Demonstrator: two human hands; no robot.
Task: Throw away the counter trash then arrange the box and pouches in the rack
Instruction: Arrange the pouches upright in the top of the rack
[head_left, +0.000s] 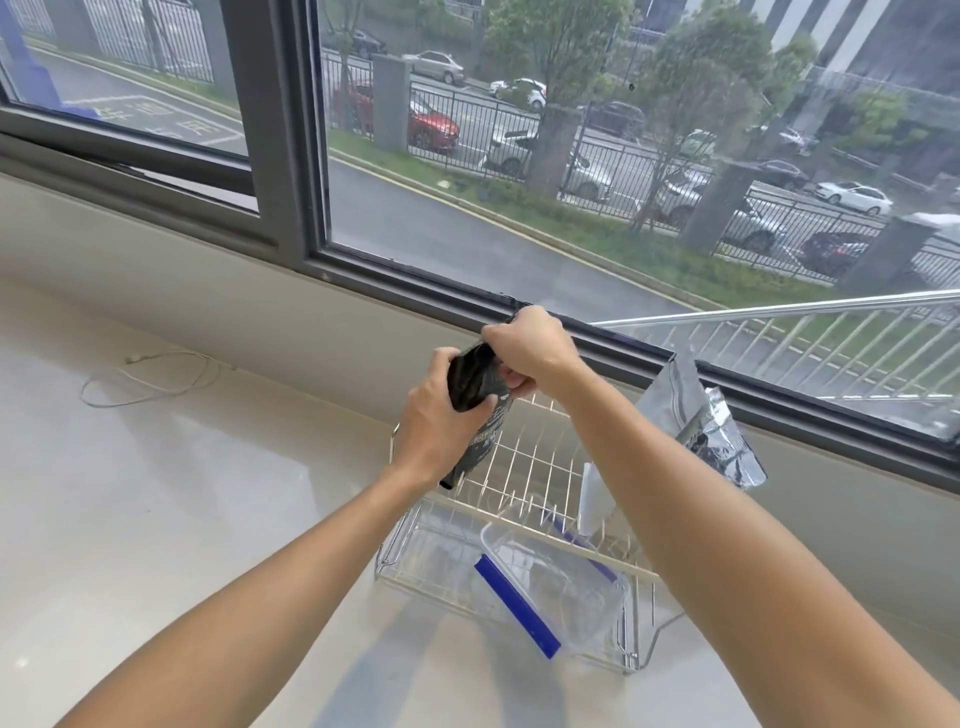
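Note:
Both my hands hold a black pouch (480, 410) above the left end of a white wire rack (524, 467). My left hand (441, 421) wraps around the pouch's middle. My right hand (530, 348) pinches its crumpled top. A silver pouch (696, 415) stands tilted at the rack's far right, against the sill. A clear plastic box with a blue clip (550, 587) lies tilted in the rack's front part. A white slip (592, 493) stands in the rack behind my right forearm.
The rack sits on a pale glossy counter (182, 519) below a grey-framed window (467, 296). A thin white cable (145, 376) lies looped on the counter at the left. A metal rail (779, 310) runs outside the glass at the right.

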